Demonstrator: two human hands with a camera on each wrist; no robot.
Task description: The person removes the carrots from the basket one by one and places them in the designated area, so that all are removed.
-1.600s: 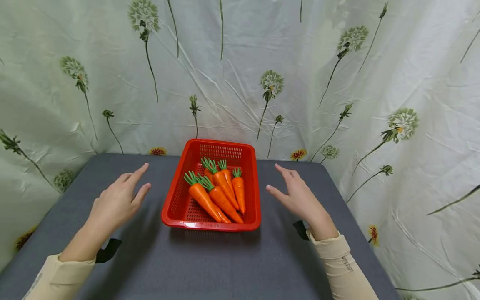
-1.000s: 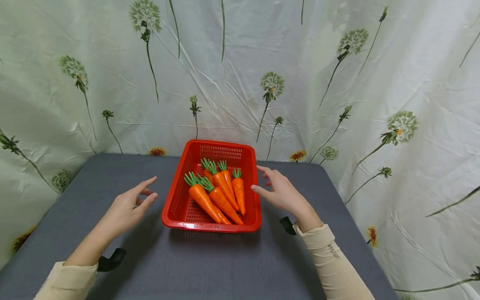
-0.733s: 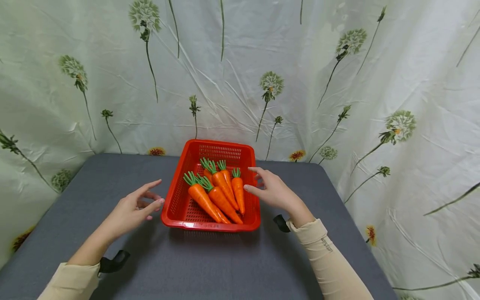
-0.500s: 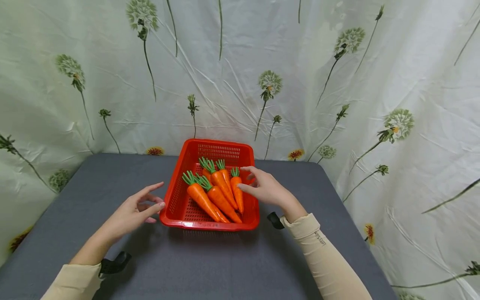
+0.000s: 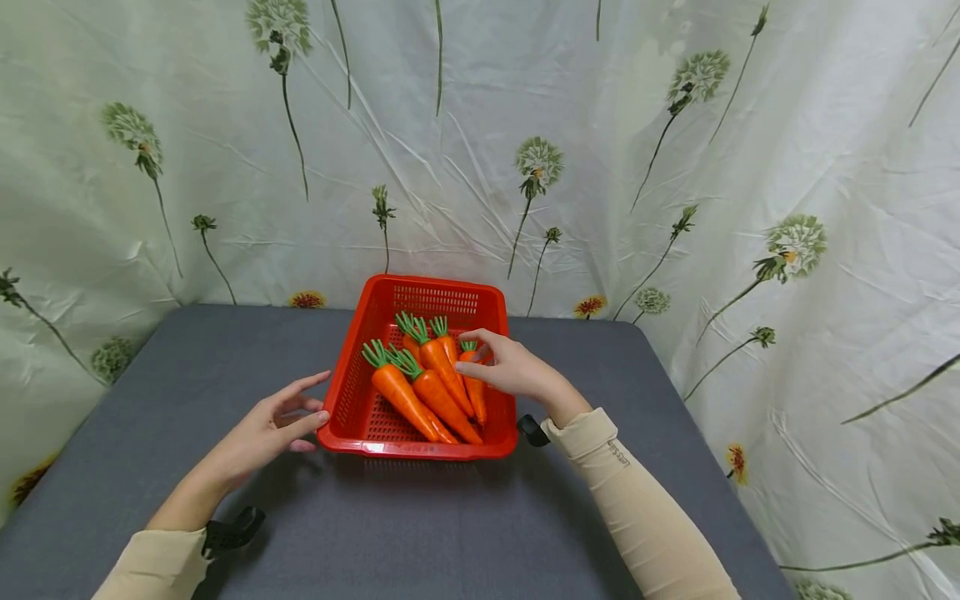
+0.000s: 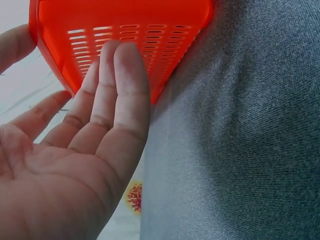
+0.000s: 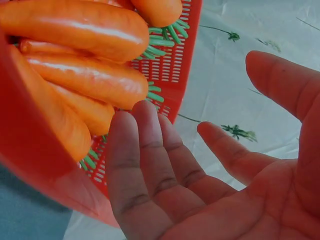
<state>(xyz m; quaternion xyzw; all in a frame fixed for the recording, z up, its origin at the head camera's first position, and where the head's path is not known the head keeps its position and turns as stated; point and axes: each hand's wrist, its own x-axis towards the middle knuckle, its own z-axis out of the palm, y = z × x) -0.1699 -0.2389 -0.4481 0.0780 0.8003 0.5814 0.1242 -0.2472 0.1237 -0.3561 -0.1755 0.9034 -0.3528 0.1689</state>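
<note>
A red plastic basket (image 5: pixel 491 451) with slotted walls holds several orange carrots (image 5: pixel 402 400) with green tops. My left hand (image 5: pixel 262 433) is at the basket's left wall, its thumb and fingertips right at the rim. In the left wrist view the fingers (image 6: pixel 131 90) lie fairly straight along the slotted side. My right hand (image 5: pixel 513 367) reaches over the right rim, above the rightmost carrot (image 5: pixel 475 392), and partly covers it. Thumb and fingers are spread apart, with nothing between them. The right wrist view shows these fingertips (image 7: pixel 146 112) close to the carrots.
The basket stands on a table covered in grey cloth (image 5: pixel 420 542). Behind and to the sides hangs a pale curtain (image 5: pixel 450 167) printed with dandelions. A black wrist strap (image 5: pixel 234 531) shows under the left forearm.
My right hand has moved left, from beside the basket to over the carrots. My left hand has come in to the basket's left rim. Basket and carrots stay in place.
</note>
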